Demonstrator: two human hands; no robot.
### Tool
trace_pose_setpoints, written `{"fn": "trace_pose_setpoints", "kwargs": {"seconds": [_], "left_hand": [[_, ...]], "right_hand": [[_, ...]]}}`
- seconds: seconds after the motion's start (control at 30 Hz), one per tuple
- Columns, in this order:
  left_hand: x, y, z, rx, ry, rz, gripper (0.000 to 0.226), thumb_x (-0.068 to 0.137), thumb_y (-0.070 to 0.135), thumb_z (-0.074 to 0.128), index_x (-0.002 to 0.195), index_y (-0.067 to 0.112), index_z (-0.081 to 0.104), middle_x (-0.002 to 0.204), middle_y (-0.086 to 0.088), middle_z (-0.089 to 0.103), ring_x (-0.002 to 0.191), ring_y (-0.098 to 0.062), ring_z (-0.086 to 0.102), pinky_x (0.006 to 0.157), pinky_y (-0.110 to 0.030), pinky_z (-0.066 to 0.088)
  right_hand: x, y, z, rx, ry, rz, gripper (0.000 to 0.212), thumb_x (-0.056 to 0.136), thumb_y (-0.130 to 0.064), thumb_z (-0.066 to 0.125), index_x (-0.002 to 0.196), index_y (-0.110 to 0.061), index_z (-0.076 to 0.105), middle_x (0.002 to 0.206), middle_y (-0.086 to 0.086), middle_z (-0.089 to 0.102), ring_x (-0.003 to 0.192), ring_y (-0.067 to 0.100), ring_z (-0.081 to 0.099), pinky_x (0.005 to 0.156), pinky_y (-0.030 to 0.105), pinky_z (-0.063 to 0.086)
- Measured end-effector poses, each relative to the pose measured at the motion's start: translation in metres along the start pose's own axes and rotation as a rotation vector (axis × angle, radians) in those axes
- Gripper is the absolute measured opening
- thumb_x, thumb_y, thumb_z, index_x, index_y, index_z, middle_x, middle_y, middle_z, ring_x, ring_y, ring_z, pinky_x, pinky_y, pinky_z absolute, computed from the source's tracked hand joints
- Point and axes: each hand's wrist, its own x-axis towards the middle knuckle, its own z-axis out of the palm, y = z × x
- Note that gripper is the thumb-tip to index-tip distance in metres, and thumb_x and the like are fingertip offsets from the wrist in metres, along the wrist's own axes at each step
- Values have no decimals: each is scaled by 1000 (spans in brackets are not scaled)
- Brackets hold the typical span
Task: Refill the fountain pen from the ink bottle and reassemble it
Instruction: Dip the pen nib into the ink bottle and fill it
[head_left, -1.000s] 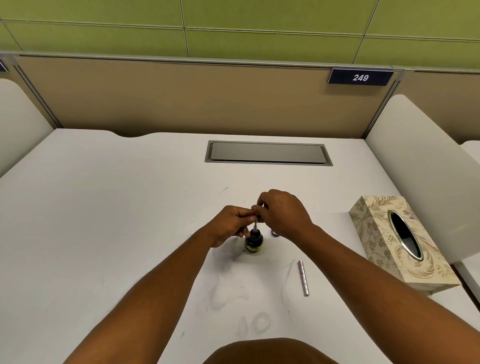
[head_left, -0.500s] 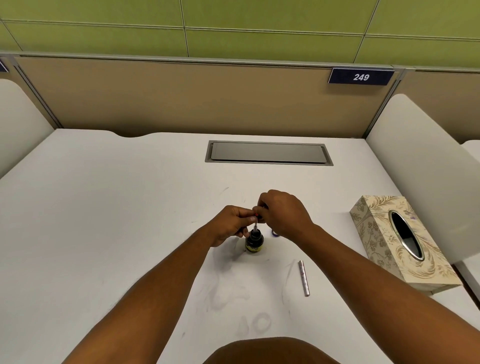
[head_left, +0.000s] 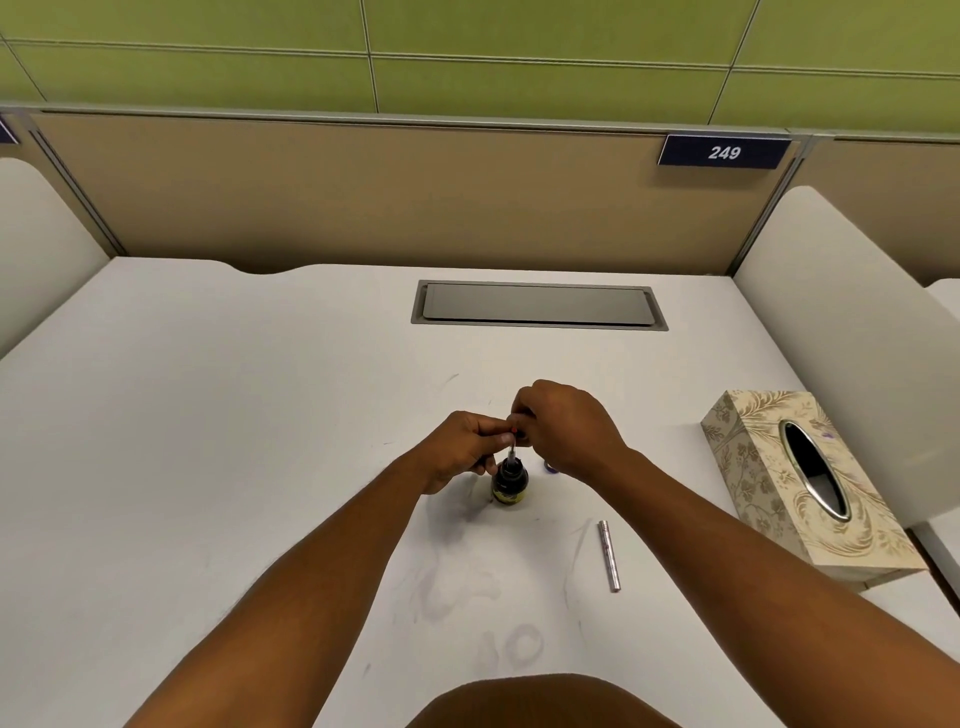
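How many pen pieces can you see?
2: a thin inner part held upright in the ink bottle, and a silver barrel on the desk. Others may be hidden.

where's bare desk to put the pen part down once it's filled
Free: the desk left of the left hand, and the strip between the hands and the hatch. Crowded: right of the ink bottle, with the silver barrel and tissue box.
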Motion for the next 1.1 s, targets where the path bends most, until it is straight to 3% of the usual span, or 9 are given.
{"fn": "trace_pose_setpoints", "kwargs": {"seconds": [0.2,0.33,0.43,0.67,0.8,0.9,0.97,1.1], "left_hand": [[-1,-1,2,12,-2,-5,19,98,13,59,107,21,74,81,15,76,56,-10,49,62,-21,45],[0,-1,2,10,8,1,19,98,14,59,110,18,73,84,15,76,57,-11,49,62,-22,45],[0,-2,2,14,10,1,19,97,15,61,111,18,74,92,13,78,57,-12,48,63,-23,45],[-1,-1,5,30,5,4,18,98,11,59,109,16,73,74,17,74,53,-9,47,59,-21,44],[-2,0,4,24,6,9,19,99,11,58,110,16,71,66,17,71,53,-10,45,59,-21,42],[0,-1,2,11,8,12,19,98,12,59,108,18,73,77,15,75,51,-9,46,61,-22,42],[1,-3,2,9,10,10,18,97,12,60,106,20,74,83,14,76,51,-9,46,61,-24,42],[1,-4,2,20,15,4,19,98,13,60,111,16,73,76,15,75,52,-9,45,60,-23,43]], "right_hand": [[-2,0,-1,19,-7,37,23,96,-36,51,98,-20,69,94,-2,63,77,20,61,69,35,50],[-2,1,-1,36,-9,-3,25,98,-29,48,111,-23,68,103,-2,65,90,21,62,76,36,51],[-3,3,0,13,-16,-11,22,97,-26,48,103,-23,69,97,-3,64,87,22,62,73,37,51],[-4,2,3,-33,5,72,26,98,-38,49,91,-20,65,90,-3,61,70,19,60,64,32,44],[-6,2,2,35,-16,39,24,98,-36,49,107,-24,68,99,-3,64,87,20,63,74,35,49],[-6,3,2,21,-36,-39,24,98,-27,49,116,-24,65,104,-2,65,94,22,62,78,37,51],[-6,4,4,1,-33,-50,23,98,-24,49,113,-23,66,102,-1,65,92,23,62,76,37,51],[-5,3,7,-33,-18,-39,16,96,-24,51,102,-23,66,96,-3,64,87,22,62,72,38,52]]}}
